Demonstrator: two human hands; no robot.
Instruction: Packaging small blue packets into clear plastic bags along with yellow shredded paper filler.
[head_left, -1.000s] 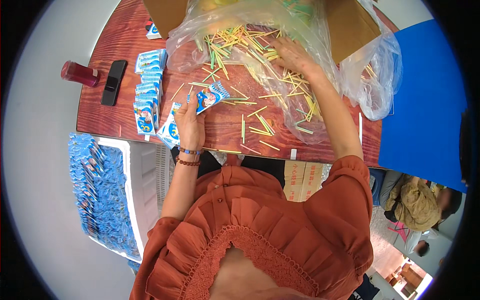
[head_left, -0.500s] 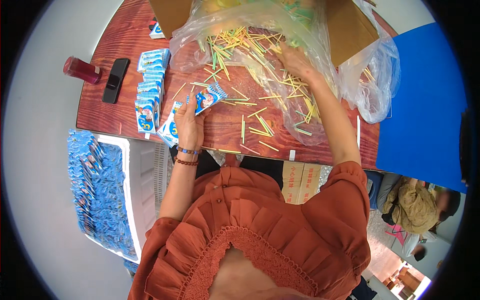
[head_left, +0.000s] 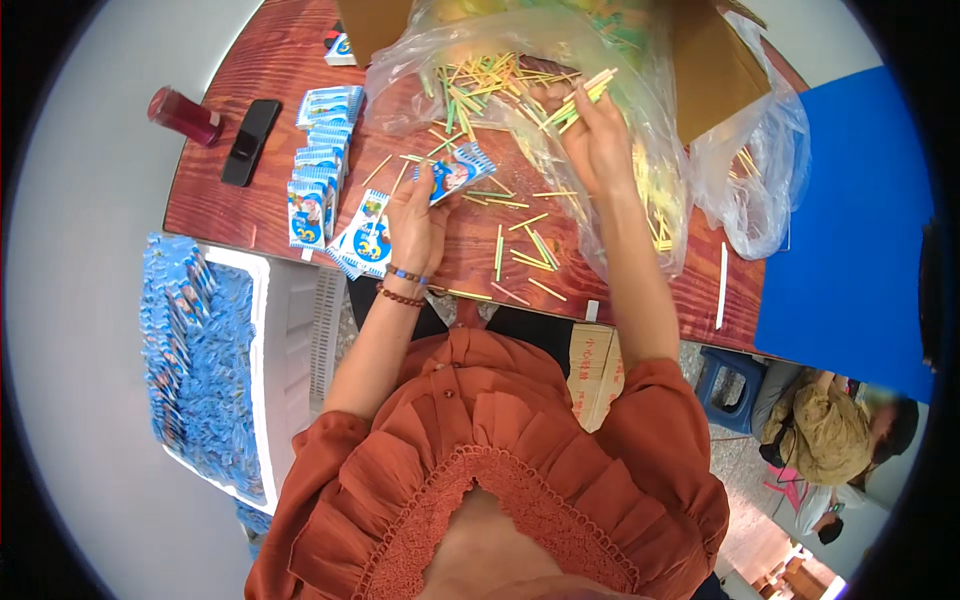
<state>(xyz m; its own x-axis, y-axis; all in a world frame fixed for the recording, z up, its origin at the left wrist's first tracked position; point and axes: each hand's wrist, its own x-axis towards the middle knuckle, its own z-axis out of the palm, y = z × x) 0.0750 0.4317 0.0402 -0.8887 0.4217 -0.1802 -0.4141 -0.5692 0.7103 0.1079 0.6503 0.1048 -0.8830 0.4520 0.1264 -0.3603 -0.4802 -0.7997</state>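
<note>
Left hand (head_left: 415, 215) grips a small blue packet (head_left: 457, 172) on the wooden table (head_left: 250, 215), just beside the clear plastic bag (head_left: 640, 150). Right hand (head_left: 598, 140), inside that bag, pinches a bundle of thin coloured sticks (head_left: 585, 92). It seems the filling step: the sticks must next meet the packet's mouth.

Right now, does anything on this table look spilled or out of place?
Yes. Thin yellow and green sticks lie scattered loose across the wooden table, outside the clear plastic bag. One pale stick lies alone near the table's right end. The blue packets sit in a tidy row.
</note>
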